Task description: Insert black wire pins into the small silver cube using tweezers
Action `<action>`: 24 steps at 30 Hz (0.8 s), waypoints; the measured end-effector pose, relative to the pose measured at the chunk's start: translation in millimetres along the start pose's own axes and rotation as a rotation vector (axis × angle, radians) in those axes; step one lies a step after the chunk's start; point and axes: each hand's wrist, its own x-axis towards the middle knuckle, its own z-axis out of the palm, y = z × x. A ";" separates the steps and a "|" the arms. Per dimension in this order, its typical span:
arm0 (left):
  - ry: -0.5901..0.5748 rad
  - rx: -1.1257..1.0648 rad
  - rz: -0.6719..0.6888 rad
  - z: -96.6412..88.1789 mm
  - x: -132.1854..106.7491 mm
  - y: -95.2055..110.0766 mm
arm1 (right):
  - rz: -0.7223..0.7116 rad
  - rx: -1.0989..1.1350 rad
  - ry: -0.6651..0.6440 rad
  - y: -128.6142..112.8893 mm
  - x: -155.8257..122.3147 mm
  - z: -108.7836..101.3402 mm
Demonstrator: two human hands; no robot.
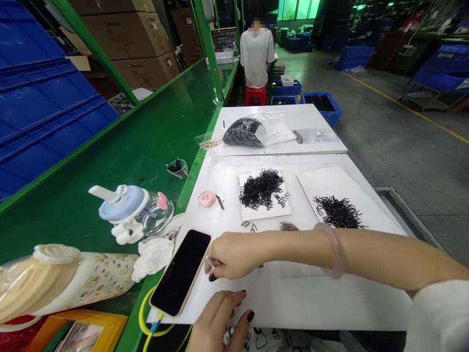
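Note:
My right hand reaches across the white tabletop, fingers curled closed beside the right edge of a black-screened phone. A small silvery piece shows at its fingers; I cannot tell whether it is a ring or something held. Below it, at the table's near edge, my left hand has thumb and fingers apart, with nothing visible between them. Beyond my right arm, a pile of small black bent pieces lies on a white sheet. A second such pile lies farther right. Tiny metal parts sit between them, partly behind the arm.
Bags of black pieces lie at the table's far end. Left, on the green bench, are a blue-lidded bottle, a patterned tumbler, crumpled tissue and a small cup. A seated person is ahead.

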 end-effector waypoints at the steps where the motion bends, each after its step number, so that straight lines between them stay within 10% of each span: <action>1: 0.002 0.010 -0.018 -1.4 -1.7 -4.2 | 0.006 -0.010 -0.068 1.0 9.5 -0.8; 14: -0.254 0.353 -0.183 0.0 43.3 8.6 | -0.084 0.392 -0.089 8.1 -25.9 -30.2; 19: -0.332 0.452 -0.125 3.7 67.8 24.1 | 0.081 0.377 0.329 28.1 -113.5 -55.1; 24: -0.365 0.419 -0.030 7.7 83.7 17.8 | 0.385 0.201 0.616 79.5 -176.0 -35.6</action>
